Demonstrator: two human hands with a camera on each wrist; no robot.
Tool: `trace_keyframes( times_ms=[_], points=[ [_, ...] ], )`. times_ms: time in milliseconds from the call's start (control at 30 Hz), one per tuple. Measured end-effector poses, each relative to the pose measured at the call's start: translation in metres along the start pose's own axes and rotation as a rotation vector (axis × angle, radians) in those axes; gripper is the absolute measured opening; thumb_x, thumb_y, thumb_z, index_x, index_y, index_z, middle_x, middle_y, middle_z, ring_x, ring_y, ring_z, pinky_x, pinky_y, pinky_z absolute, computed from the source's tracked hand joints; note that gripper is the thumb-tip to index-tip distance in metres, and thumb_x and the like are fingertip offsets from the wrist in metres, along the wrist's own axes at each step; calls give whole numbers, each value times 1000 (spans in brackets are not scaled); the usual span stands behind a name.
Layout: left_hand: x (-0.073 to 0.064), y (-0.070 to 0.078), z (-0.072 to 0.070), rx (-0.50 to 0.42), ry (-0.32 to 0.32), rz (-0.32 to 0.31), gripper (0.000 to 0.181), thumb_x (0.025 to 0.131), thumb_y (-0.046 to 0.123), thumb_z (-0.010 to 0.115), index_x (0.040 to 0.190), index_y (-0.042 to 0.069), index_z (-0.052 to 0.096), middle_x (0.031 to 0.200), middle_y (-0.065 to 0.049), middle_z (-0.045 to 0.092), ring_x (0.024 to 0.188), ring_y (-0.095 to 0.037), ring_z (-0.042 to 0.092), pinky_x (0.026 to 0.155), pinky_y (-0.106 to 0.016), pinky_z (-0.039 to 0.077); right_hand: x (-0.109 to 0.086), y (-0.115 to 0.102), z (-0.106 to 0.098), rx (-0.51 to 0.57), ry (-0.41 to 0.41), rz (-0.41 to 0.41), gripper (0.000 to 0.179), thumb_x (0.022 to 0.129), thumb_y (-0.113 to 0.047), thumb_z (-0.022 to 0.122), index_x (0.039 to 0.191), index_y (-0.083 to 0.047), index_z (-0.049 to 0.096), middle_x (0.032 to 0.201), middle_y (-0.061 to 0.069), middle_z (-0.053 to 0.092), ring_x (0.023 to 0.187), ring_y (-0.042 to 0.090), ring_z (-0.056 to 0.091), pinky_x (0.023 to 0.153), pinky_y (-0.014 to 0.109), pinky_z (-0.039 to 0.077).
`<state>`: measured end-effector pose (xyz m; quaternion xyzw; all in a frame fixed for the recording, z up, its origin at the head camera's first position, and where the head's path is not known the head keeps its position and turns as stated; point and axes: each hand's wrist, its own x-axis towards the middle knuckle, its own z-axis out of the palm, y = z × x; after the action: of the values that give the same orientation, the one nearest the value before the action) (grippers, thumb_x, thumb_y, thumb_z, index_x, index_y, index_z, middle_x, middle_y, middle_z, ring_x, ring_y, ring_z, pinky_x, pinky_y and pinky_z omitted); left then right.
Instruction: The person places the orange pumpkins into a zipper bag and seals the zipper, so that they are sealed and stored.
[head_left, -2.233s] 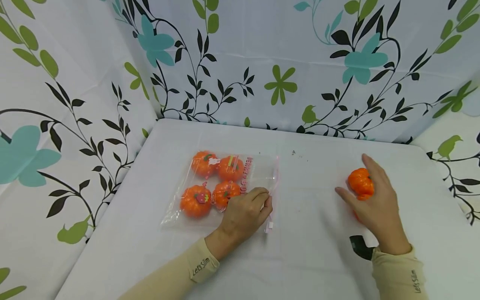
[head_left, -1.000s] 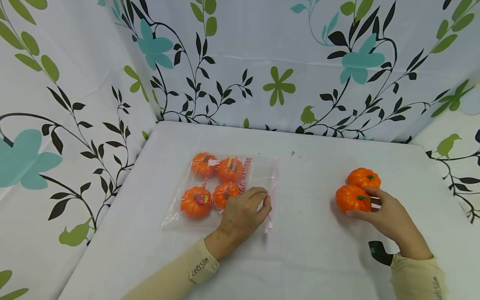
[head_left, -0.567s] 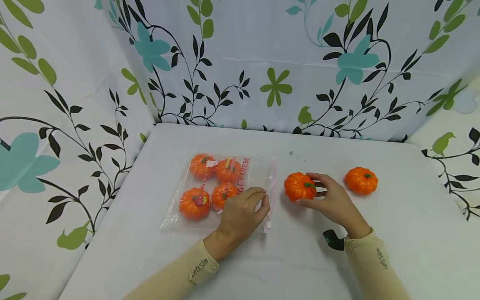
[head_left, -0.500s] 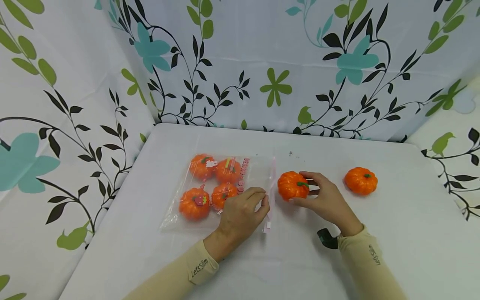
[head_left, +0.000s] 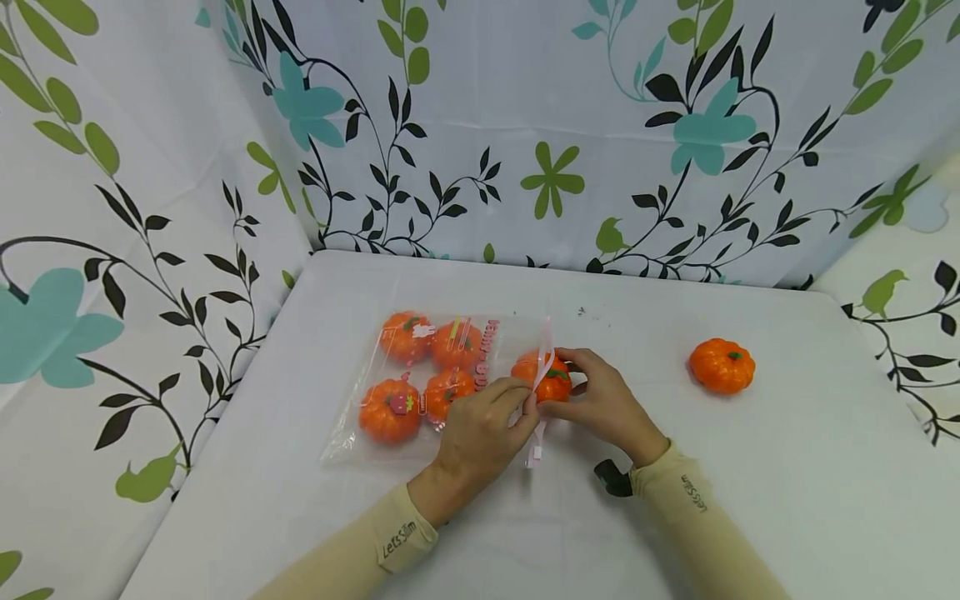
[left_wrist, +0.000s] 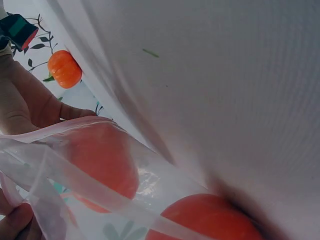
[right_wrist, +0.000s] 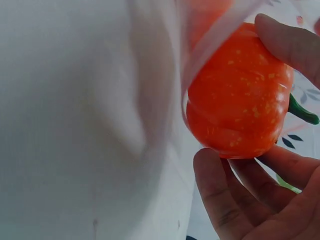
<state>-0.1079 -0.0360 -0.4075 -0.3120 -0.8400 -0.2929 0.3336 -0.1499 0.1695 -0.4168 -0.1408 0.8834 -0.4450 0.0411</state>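
A clear zip bag (head_left: 420,450) printed in pink lies on the table with several small orange toy pumpkins (head_left: 390,411) inside. My left hand (head_left: 483,425) pinches the pink edge of its mouth and lifts it. In my right hand (head_left: 611,408), thumb and fingers grip another toy pumpkin (right_wrist: 240,95) with a green stem. That pumpkin is partly through the bag's mouth, its leading side behind the film, as the right wrist view also shows. One more pumpkin (head_left: 722,367) rests by itself on the table's right side.
The white-covered table (head_left: 787,483) bears the bag and the lone pumpkin. A patterned curtain (head_left: 465,108) rises behind and at both sides. A white slider (head_left: 536,452) sits at the near end of the bag's zip.
My right hand took hold of one of the two pumpkins on the right and carried it left into the bag's mouth. The left hand stayed at the bag's edge.
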Motion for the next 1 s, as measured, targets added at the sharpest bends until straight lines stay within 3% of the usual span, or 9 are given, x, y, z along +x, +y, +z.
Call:
trace_keyframes(
  times_ms=[267, 500, 733, 1000],
  points=[
    [-3, -1, 1, -2, 8, 4, 5, 86, 9, 73, 86, 4, 75, 90, -3, 72, 68, -9, 69, 63, -15, 54, 12, 2, 20, -76, 19, -38, 64, 75, -23, 88, 132, -9, 60, 127, 6, 60, 107, 22, 58, 85, 38, 57],
    [-5, -2, 2, -8, 50, 38, 4, 82, 6, 74, 86, 3, 74, 89, -3, 71, 68, -8, 68, 64, -16, 55, 20, 0, 30, -175, 75, -125, 62, 75, -24, 86, 129, -6, 63, 124, 11, 65, 111, 28, 59, 99, 49, 48],
    [-5, -3, 2, -8, 55, 41, 4, 82, 5, 75, 86, 4, 74, 89, -3, 71, 69, -8, 68, 65, -17, 56, 23, -5, 36, -173, 74, -155, 56, 72, -17, 85, 122, -3, 64, 110, 8, 67, 97, 26, 60, 90, 48, 51],
    [-6, -3, 3, 19, 65, 74, 4, 82, 7, 74, 86, 5, 74, 89, -3, 71, 70, -8, 69, 62, -16, 55, 29, -3, 43, -351, 125, -191, 62, 79, -26, 85, 130, 2, 64, 117, 15, 69, 96, 28, 62, 90, 46, 48]
  ],
)
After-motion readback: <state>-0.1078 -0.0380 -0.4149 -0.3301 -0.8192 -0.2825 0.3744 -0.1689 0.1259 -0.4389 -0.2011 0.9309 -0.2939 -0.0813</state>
